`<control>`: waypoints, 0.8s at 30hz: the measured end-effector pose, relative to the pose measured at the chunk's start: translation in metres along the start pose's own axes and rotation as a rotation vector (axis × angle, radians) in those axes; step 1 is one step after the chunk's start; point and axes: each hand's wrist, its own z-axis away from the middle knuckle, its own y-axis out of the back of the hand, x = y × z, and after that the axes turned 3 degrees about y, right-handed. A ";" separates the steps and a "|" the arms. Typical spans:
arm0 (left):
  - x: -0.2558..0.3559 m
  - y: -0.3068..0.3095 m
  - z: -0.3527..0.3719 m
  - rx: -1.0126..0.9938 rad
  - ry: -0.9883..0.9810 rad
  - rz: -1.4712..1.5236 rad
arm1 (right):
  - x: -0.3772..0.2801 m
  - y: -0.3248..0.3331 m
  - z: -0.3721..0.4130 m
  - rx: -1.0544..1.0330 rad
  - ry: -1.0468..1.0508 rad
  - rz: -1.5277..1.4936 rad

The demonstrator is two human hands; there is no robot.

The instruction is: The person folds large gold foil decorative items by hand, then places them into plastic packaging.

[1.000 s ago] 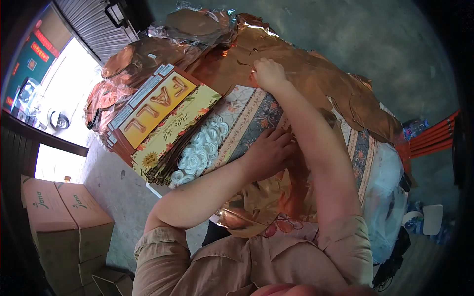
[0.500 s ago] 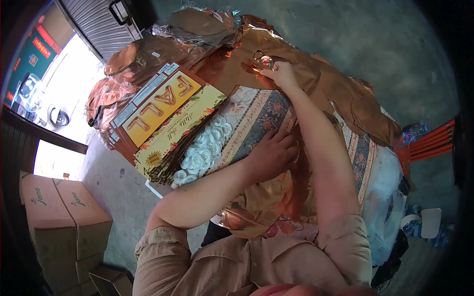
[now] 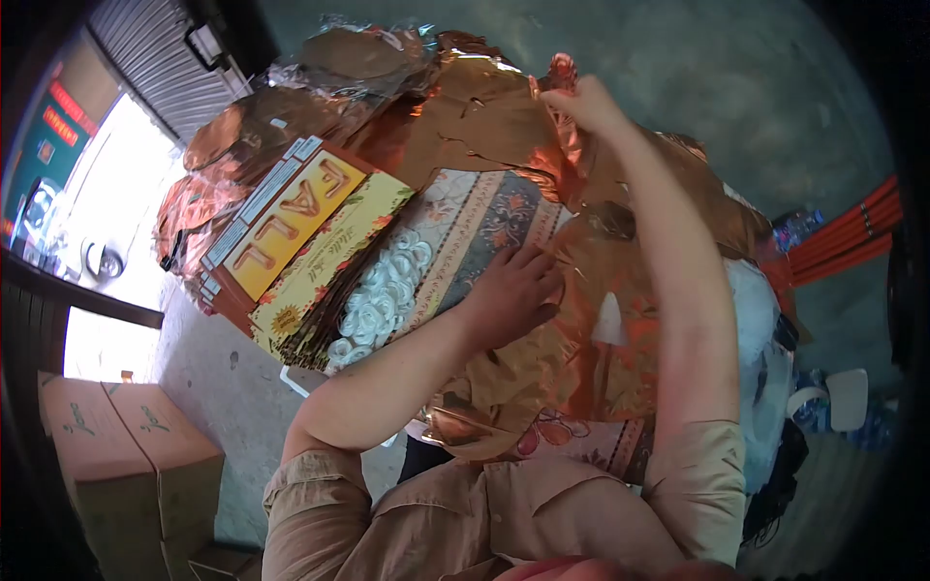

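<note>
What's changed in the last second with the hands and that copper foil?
The right hand has pinched the edge of the shiny copper foil sheet and lifted it up and away from the body, so the sheet now stands up off the table. The left hand stays flat on the patterned floral tablecloth. The stack of yellow FALL card packs has not moved.

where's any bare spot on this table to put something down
Only the strip of patterned tablecloth between the FALL card stack and the left hand is bare. Heaped copper foil crowds the far edge and the right side, where the right hand lifts a sheet.
</note>
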 end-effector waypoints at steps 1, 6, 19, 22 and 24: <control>-0.001 0.000 0.000 -0.004 0.012 0.003 | -0.012 0.028 0.011 -0.035 -0.075 -0.071; -0.003 -0.002 0.001 0.002 0.005 0.023 | -0.006 0.139 0.051 0.458 -0.108 0.212; 0.001 0.008 0.001 0.002 -0.032 0.016 | -0.061 0.280 0.168 0.773 0.445 0.282; 0.000 0.009 0.001 -0.035 -0.042 -0.008 | -0.076 0.267 0.180 0.816 0.577 0.201; 0.002 0.007 0.001 -0.054 -0.030 -0.012 | -0.077 0.255 0.187 0.589 0.712 0.769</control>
